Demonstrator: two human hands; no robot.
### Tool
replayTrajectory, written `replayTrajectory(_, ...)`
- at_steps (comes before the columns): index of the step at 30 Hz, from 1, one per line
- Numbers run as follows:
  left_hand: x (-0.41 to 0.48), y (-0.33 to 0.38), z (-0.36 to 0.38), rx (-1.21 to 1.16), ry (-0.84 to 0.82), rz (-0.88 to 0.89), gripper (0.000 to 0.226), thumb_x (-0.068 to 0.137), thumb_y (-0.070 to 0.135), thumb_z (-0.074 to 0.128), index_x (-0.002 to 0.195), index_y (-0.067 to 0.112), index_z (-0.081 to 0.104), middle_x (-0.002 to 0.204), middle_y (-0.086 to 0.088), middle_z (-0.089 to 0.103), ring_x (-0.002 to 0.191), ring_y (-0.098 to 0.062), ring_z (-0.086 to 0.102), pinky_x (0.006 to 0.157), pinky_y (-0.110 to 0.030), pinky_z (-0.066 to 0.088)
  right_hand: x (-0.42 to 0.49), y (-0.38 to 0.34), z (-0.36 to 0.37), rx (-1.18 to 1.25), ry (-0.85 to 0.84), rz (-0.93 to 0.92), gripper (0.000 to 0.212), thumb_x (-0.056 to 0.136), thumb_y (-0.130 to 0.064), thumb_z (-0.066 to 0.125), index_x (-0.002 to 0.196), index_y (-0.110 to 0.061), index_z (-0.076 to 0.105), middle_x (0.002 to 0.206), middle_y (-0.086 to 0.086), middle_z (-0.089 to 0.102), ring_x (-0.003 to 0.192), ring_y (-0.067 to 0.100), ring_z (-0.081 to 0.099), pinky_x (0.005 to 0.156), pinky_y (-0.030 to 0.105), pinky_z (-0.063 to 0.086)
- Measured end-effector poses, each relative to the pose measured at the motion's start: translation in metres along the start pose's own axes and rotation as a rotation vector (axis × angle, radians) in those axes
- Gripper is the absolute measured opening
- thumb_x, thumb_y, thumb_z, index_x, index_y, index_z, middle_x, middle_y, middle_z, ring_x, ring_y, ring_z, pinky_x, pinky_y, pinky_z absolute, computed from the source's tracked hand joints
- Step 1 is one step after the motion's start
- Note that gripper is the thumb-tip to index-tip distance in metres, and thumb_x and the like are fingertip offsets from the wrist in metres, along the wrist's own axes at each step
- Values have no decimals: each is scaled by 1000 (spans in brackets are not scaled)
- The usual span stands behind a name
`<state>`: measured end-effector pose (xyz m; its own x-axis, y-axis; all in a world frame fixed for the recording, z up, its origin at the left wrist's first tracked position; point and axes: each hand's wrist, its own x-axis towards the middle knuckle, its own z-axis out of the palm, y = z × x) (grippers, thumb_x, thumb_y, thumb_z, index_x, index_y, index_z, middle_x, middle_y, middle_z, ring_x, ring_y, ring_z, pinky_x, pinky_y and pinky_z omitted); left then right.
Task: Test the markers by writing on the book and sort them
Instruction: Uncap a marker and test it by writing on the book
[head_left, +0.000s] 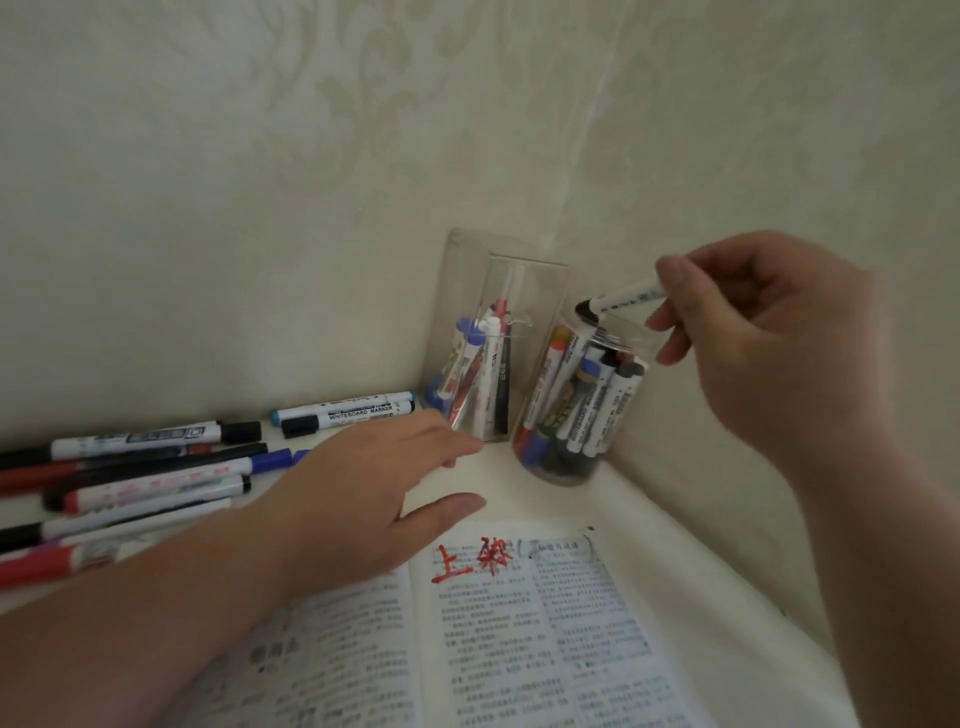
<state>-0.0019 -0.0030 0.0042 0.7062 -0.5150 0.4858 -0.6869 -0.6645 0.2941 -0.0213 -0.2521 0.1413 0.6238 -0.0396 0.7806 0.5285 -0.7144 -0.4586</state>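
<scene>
My right hand pinches a white marker with a black cap, held just above the mouth of a round clear jar full of markers. Left of the jar stands a rectangular clear holder with several markers in it. My left hand hovers flat with relaxed fingers over the table, fingertips near the holder's base, holding nothing. An open book lies in front, with red characters written at the top of its right page. Several loose markers lie at the left.
Both containers stand in the corner where two pale patterned walls meet. The white table narrows toward that corner. Two whiteboard markers lie against the back wall, left of the holder.
</scene>
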Motion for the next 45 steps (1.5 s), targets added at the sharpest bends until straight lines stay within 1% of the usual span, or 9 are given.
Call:
replayTrajectory(4,0,6,-3,-32,37,-6,57,92,74,33,143,49,35,117,48,30,106,25,37,83,-6,34,-34,13,8,272,159,-208,16,100,-46,61,97,-30,65,78,0,71,63,21,68,54,38,51)
replayTrajectory(10,0,16,-2,-112,191,-89,53,88,69,43,133,43,33,114,34,36,105,11,46,73,-12,39,-58,30,52,812,-17,399,19,89,-32,63,80,-16,67,62,8,68,43,18,56,39,21,38)
replayTrajectory(14,3,11,4,-36,346,-103,33,92,51,60,97,23,44,95,6,47,80,-14,49,71,-30,44,-55,59,56,836,-36,468,20,95,-24,60,81,-11,65,62,9,68,44,19,55,38,20,37)
replayTrajectory(19,3,18,8,43,221,-123,46,96,53,50,133,26,44,116,18,45,98,1,48,87,-11,37,-65,63,63,890,-231,472,24,88,-27,60,81,-4,64,63,13,68,45,20,57,37,22,40)
replayTrajectory(26,6,19,20,18,37,-232,49,98,52,23,137,35,47,112,20,55,95,5,43,81,-6,34,-78,59,75,1047,-367,483,27,83,-33,70,89,-7,66,74,18,67,55,22,60,42,27,45)
replayTrajectory(33,4,20,20,-192,-70,-170,23,103,52,29,122,55,42,97,25,63,92,6,61,77,-15,45,-95,47,88,1031,-575,514,23,83,-22,74,100,-8,67,71,11,63,61,21,61,46,30,50)
replayTrajectory(39,3,17,17,-253,-57,-182,44,92,72,33,133,56,35,89,11,61,78,-11,61,66,-30,47,-82,58,75,952,-502,499,12,89,-24,71,79,-18,71,62,9,60,51,20,54,43,26,43)
replayTrajectory(42,-3,15,17,-296,-123,-223,37,96,49,38,132,47,31,94,7,53,75,-17,55,67,-35,48,-66,83,61,924,-366,593,22,89,-6,67,71,-11,55,49,0,55,39,14,38,39,19,30)
replayTrajectory(45,-5,12,18,-281,-136,-223,43,87,18,32,121,45,33,101,16,50,82,-16,54,70,-30,47,-64,102,57,777,-562,651,24,81,-2,75,73,-5,52,47,8,52,36,18,40,37,20,30)
